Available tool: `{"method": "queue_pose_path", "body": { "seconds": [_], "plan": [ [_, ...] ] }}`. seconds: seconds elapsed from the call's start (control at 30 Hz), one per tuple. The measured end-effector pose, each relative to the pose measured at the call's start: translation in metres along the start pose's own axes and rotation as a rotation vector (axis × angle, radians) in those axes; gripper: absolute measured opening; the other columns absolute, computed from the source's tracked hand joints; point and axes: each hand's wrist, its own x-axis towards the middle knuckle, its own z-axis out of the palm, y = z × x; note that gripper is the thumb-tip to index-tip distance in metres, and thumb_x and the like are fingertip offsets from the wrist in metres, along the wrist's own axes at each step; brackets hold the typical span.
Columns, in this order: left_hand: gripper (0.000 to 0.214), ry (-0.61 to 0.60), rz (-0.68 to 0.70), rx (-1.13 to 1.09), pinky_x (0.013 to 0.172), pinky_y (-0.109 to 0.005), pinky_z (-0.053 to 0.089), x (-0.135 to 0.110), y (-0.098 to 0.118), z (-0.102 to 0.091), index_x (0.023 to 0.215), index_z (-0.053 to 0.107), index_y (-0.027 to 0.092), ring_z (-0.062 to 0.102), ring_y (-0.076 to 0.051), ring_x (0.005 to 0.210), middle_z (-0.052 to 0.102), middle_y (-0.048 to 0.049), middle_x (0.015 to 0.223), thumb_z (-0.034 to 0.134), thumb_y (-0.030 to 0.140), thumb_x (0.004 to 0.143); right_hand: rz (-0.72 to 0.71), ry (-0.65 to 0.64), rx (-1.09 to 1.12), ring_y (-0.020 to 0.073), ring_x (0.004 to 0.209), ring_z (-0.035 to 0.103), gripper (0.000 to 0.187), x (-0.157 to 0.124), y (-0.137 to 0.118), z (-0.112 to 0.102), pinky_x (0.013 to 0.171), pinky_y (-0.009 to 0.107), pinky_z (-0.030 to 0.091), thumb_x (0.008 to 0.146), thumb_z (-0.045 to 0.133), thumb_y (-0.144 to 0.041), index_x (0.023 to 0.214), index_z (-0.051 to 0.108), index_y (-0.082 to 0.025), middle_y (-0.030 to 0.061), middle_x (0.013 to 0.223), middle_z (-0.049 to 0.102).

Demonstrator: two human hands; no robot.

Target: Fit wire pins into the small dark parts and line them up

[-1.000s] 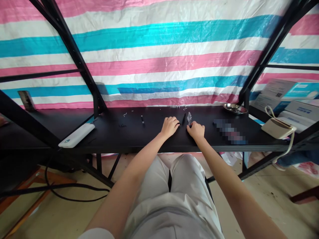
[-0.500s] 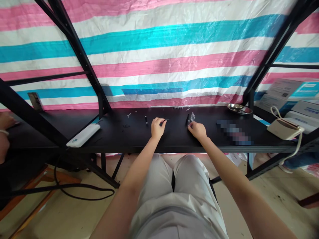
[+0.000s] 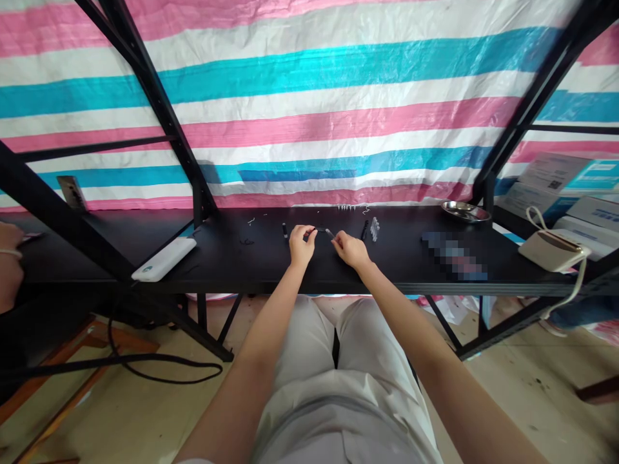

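Both of my hands meet just above the black tabletop (image 3: 271, 270). Between the fingertips of my left hand (image 3: 300, 246) is a thin black stick-like piece (image 3: 320, 229), pointing right. My right hand (image 3: 352, 249) pinches a small clear tube (image 3: 329, 232), its far end close to the black piece; whether they touch I cannot tell. Right of my right hand lie a cluster of clear tubes (image 3: 374, 229) and a row of small black parts (image 3: 365, 230). A short black-and-clear piece (image 3: 285, 231) stands or lies left of my left hand.
Tiny white pieces (image 3: 346, 207) line the back edge. Thin black bits (image 3: 247, 242) and a white power-bank-like block (image 3: 164, 259) lie left. A metal dish (image 3: 465, 211), a blurred-out item (image 3: 454, 256) and a cream strapped case (image 3: 554, 250) lie right. Another person's hand (image 3: 8, 267) shows far left.
My right hand has moved left from the cluster of clear tubes, bringing one tube to the black piece. My left hand has shifted only slightly.
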Motion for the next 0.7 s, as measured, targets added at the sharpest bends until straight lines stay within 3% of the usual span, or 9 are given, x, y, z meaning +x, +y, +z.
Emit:
{"method": "queue_pose_path", "body": {
  "seconds": [0.23, 0.53, 0.7],
  "plan": [
    [0.014, -0.019, -0.013, -0.034, 0.069, -0.025, 0.045, -0.0005, 0.0008, -0.0009, 0.088, 0.062, 0.018, 0.058, -0.012, 0.076, 0.061, -0.0046, 0.090, 0.052, 0.027, 0.083, 0.065, -0.034, -0.101, 0.0190, 0.074, 0.062, 0.023, -0.0019, 0.0002, -0.0010, 0.059, 0.025, 0.033, 0.092, 0.036, -0.036, 0.099, 0.051, -0.020, 0.0076, 0.089, 0.066],
    [0.016, -0.034, -0.023, -0.039, 0.068, -0.024, 0.045, -0.0013, 0.0018, -0.0029, 0.087, 0.062, 0.018, 0.058, -0.013, 0.077, 0.062, -0.0050, 0.090, 0.052, 0.030, 0.084, 0.017, -0.034, -0.116, 0.0194, 0.072, 0.062, 0.021, -0.0017, 0.0016, 0.0026, 0.058, 0.025, 0.032, 0.091, 0.038, -0.036, 0.097, 0.051, -0.021, 0.0063, 0.086, 0.067],
    [0.012, 0.008, -0.015, -0.151, 0.060, -0.022, 0.043, -0.0008, -0.0002, -0.0010, 0.083, 0.062, 0.017, 0.058, -0.012, 0.073, 0.062, -0.0040, 0.086, 0.056, 0.028, 0.081, -0.003, -0.014, -0.080, 0.0172, 0.070, 0.061, 0.021, -0.0014, 0.0042, 0.0049, 0.057, 0.025, 0.030, 0.090, 0.039, -0.037, 0.095, 0.052, -0.021, 0.0043, 0.084, 0.067]
  ]
}}
